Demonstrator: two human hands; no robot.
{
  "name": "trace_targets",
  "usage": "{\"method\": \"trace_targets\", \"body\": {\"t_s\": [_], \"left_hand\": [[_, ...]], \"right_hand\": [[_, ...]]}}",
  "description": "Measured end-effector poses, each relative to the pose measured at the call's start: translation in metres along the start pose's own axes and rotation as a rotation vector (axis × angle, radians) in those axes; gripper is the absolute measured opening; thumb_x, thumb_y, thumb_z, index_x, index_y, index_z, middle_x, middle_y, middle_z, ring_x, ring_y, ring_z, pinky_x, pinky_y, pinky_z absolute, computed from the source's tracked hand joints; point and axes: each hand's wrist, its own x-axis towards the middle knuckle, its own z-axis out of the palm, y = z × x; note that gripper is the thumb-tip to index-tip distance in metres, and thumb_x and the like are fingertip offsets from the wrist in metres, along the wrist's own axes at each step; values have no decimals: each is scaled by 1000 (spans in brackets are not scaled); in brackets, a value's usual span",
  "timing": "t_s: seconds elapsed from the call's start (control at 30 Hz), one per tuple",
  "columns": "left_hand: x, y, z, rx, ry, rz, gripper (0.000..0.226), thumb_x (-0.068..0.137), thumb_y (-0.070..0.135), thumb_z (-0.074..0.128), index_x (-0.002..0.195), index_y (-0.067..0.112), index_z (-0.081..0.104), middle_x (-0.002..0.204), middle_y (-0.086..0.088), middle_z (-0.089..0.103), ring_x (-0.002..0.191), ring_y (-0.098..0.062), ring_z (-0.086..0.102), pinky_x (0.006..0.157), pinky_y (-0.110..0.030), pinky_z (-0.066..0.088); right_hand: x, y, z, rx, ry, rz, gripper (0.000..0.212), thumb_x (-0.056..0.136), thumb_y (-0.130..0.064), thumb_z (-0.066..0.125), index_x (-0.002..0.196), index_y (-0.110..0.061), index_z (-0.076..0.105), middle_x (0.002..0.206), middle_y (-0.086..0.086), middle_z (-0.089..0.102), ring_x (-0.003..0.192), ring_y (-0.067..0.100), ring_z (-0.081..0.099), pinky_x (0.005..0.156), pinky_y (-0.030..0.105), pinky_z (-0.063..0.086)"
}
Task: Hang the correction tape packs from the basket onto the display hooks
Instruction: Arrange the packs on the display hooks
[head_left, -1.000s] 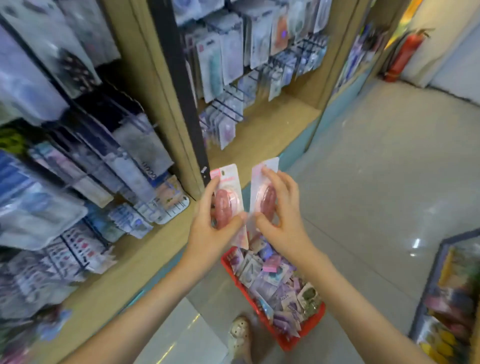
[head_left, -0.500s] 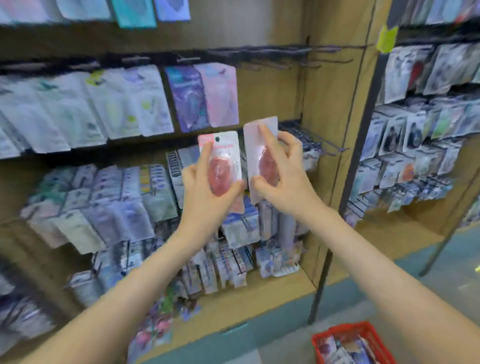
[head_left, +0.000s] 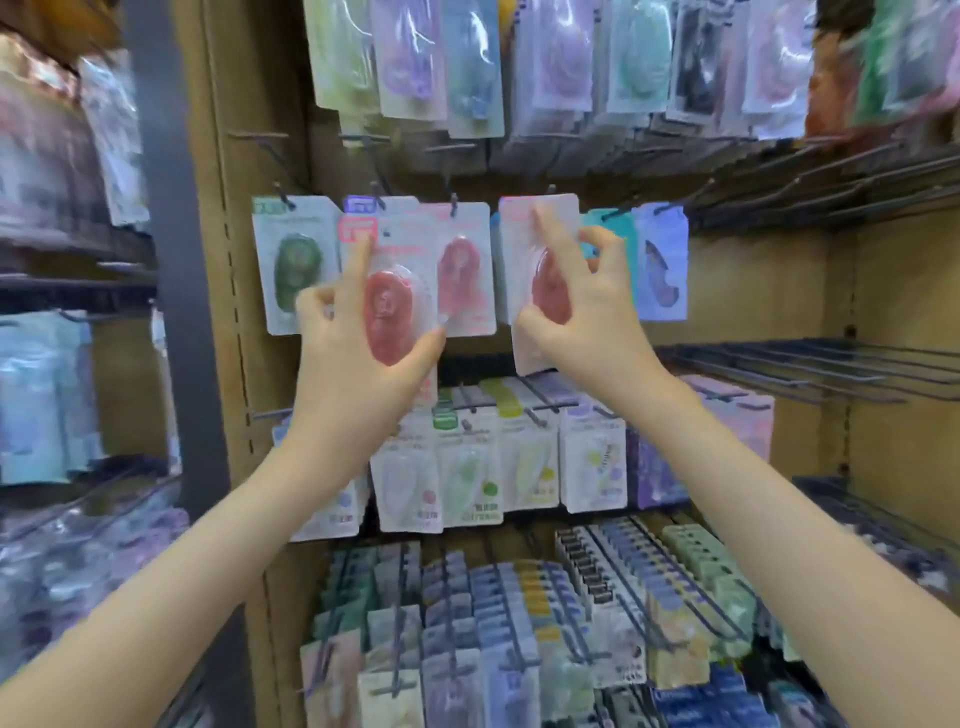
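My left hand (head_left: 358, 358) grips a red correction tape pack (head_left: 389, 306), thumb on its lower right edge and index finger stretched up its left side. My right hand (head_left: 582, 312) pinches a second red pack (head_left: 540, 244), its back toward me. Both packs are held up against the middle row of display hooks (head_left: 453, 205), where a matching red pack (head_left: 462, 280) hangs between a green pack (head_left: 296, 265) and a purple pack (head_left: 662, 265). The basket is out of view.
A wooden shelf unit with a dark upright post (head_left: 171, 260) stands at the left. Rows of hanging packs fill the tiers above (head_left: 467, 57) and below (head_left: 519, 467). Bare wire hooks (head_left: 831, 176) stick out at the right.
The view has swung from the floor and basket up to the display. Both hands have carried their red packs up to the middle hook row; the basket has left the view.
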Motion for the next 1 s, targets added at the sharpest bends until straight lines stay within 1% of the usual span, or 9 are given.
{"method": "trace_targets", "body": {"t_s": [0.07,0.13,0.2,0.3,0.5,0.67,0.77,0.9,1.0], "left_hand": [[20,-15,-10,0,36,11,88,85,33,71,154,32,17,119,-3,33,94,7,39,80,12,19],[34,-27,-15,-7,70,10,88,85,33,71,154,31,17,119,-4,33,92,13,37,79,13,17],[43,-39,-17,-7,101,-2,89,83,34,71,154,30,17,120,-3,31,102,2,37,79,13,16],[49,-50,-17,3,113,-6,89,83,33,72,154,31,17,120,-1,27,106,-8,39,79,13,18],[52,-57,-14,-17,137,5,87,86,29,71,153,30,16,123,2,25,111,-7,38,74,14,22],[59,-57,-14,-23,148,7,88,86,31,71,154,34,14,124,3,25,112,-6,38,75,13,25],[61,-58,-13,-10,126,27,89,84,34,71,153,37,15,123,5,26,111,-5,39,73,12,26],[61,-58,-10,77,124,81,91,84,32,72,154,34,14,121,8,23,110,-5,38,71,7,30],[61,-61,-6,158,136,147,90,83,30,73,154,31,18,120,7,23,109,-8,40,75,3,29]], "right_hand": [[18,-5,17,0,-31,19,76,81,-32,55,151,-35,25,141,9,22,131,26,29,110,26,24],[30,-10,28,-3,-56,22,74,85,-29,59,150,-36,26,142,7,21,132,26,28,111,31,28],[41,-15,37,-29,-65,25,73,87,-29,60,150,-40,24,144,6,20,133,26,28,111,38,32],[54,-22,46,-67,-69,21,72,88,-30,59,150,-38,24,144,6,21,135,25,26,109,36,30],[62,-26,50,-157,-113,25,70,90,-33,56,151,-38,20,153,2,12,140,24,15,109,38,30],[68,-26,47,-187,-84,27,67,89,-33,57,149,-36,27,148,2,18,136,25,24,109,41,34],[70,-25,41,-215,-117,12,67,89,-34,56,149,-37,27,150,1,20,137,26,28,108,46,38],[70,-25,38,-277,-196,17,63,91,-38,51,149,-39,26,147,0,31,133,22,35,103,39,41],[68,-26,41,-354,-225,-2,60,92,-37,51,148,-36,30,148,3,28,134,26,31,106,41,36]]}}
